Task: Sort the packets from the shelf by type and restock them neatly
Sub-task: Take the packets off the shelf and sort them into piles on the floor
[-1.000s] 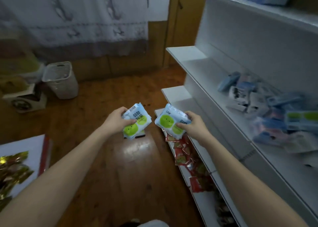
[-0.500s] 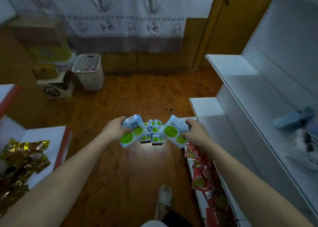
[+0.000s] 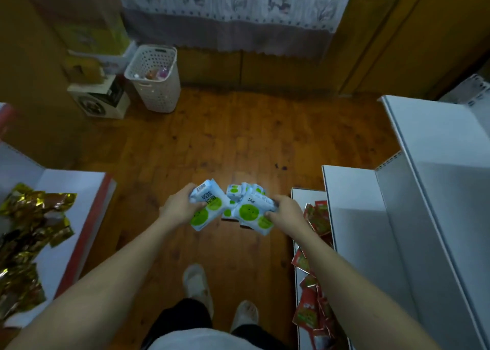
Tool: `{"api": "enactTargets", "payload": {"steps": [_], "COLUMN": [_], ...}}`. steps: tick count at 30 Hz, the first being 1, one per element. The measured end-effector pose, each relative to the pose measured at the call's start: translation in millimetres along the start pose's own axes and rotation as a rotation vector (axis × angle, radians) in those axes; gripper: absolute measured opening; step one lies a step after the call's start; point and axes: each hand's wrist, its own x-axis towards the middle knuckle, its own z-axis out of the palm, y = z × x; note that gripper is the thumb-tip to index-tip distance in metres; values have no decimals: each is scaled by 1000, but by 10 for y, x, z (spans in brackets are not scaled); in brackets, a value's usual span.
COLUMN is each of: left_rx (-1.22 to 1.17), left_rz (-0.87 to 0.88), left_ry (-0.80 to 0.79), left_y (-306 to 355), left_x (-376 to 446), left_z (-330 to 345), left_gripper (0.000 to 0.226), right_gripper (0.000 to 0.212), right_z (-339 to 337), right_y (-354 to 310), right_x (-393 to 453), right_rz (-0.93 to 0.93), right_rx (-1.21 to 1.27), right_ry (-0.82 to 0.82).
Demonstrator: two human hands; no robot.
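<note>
My left hand (image 3: 179, 207) grips a light-blue packet with green circles (image 3: 206, 207). My right hand (image 3: 287, 211) grips a second packet of the same kind (image 3: 253, 214). Both packets hang side by side, almost touching, over the wooden floor. Directly beneath and behind them a small pile of matching blue-and-green packets (image 3: 245, 190) lies on the floor, partly hidden by the held ones. Red packets (image 3: 315, 270) fill the lowest white shelf (image 3: 299, 195) at my right.
White shelves (image 3: 413, 180) rise on the right. Gold foil packets (image 3: 29, 233) lie on a white, red-edged shelf (image 3: 84, 217) at left. A white perforated basket (image 3: 153, 79) and boxes (image 3: 99, 100) stand by the far wall. My feet (image 3: 197, 283) are below.
My view has swung left and down, away from the shelf of mixed packets. Both hands have carried their packets closer together, over the pile on the floor.
</note>
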Motion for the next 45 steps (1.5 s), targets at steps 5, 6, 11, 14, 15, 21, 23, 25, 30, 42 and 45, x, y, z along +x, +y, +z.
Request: {"api": "enactTargets", "payload": {"steps": [5,6,11,14,15,21,23,25,30,42,45], "left_rx": [-164,-172,-201,-255,-262,-340,-376,-403,-418,-219,-170], "left_rz": [-90,-108,-171,-205,-216,-264,-268,-276,-309,-378,-349], "left_ry": [-88,-109,-166,-190,-196,-198,-169,-152,-146,-80,-90], "left_y": [-292,-356,-736,-1026,-1138,-1726,-1896,-2028,-2200,-2149,-2076], "left_x": [1050,1261,2348,3006,3216,4328,4619,4866,5219,5337,5298], "left_z": [418,527,1177,1719,1922,3149,3506,3797,4173,4104,4012], "left_gripper": [27,27,27,27,27,28,28,30,36,70,69], "right_gripper": [30,30,35,31,30,39,38,38,38,34,28], "right_z": [446,557,1229,1712,1891,2877,3144,3363,3668,3513,3423], "right_y": [292,370,970,1461,1633,2509,2717,2891,3132,3005,2872], "right_x": [920,1102,2096,2736,2951,4200,4529,4769,5073,5211,5216], "right_rz": [163,192,295,315,312,222,181,188,219,144,98], "right_rx": [-51,-59,-156,-178,-175,-293,-337,-351,-307,-210,-153], "right_ry": [-47,-66,-165,-184,-199,-302,-303,-294,-250,-100,-133]}}
